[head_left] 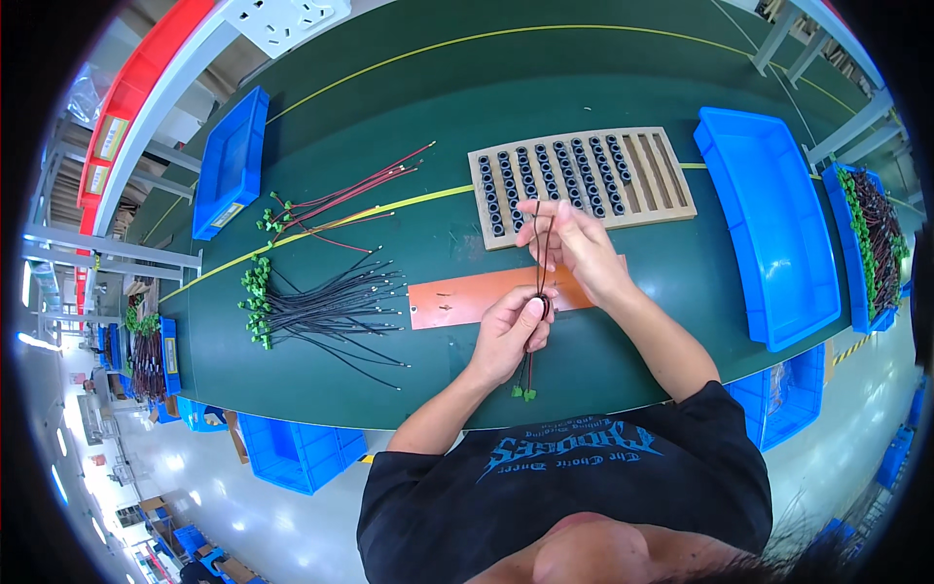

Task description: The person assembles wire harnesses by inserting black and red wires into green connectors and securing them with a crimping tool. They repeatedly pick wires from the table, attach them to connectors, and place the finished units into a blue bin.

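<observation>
My left hand (508, 336) is closed in front of me around a small black ring (544, 308) and a pair of thin wires. Below that fist the wires hang out, dark and reddish, ending in green connectors (523, 393). Farther up, the fingers of my right hand (576, 251) are bent round the upper stretch of the same wires (541, 265), which stand up between the two hands. Under my hands lies an orange strip (455, 303). Just beyond the right hand is a wooden rack (673, 214) with rows of black rings (541, 175) in its grooves.
Black wires (326, 313) with green connectors lie fanned on the green table (389, 107), red wires (341, 202) behind them. Blue trays stand at the left (232, 167) and right (769, 229). A wire-filled bin (873, 248) hangs beyond the right edge. Metal posts (161, 251) frame the left side.
</observation>
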`<action>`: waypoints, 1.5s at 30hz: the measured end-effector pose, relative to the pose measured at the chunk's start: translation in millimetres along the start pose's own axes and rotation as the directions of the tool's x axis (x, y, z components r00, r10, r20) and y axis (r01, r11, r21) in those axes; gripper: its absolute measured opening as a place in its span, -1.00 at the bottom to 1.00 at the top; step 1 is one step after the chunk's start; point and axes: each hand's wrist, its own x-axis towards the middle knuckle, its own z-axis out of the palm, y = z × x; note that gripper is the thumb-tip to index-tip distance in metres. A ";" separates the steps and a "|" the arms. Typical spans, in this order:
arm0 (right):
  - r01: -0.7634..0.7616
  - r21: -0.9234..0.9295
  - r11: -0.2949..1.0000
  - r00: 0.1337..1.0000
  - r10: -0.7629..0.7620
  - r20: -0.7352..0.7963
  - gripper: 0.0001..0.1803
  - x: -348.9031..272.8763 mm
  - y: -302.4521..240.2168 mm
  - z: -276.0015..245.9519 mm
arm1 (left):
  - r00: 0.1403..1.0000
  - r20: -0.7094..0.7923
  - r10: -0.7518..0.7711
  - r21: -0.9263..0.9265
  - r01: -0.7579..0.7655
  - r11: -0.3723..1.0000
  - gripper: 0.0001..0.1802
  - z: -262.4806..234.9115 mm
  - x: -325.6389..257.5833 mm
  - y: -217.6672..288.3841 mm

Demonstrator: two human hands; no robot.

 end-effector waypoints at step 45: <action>0.192 -0.077 0.978 0.873 -0.206 -0.442 -0.67 27.7 -36.7 -106.9 | 0.967 0.255 0.017 0.499 -0.146 0.854 -0.67 2.8 -2.4 -2.4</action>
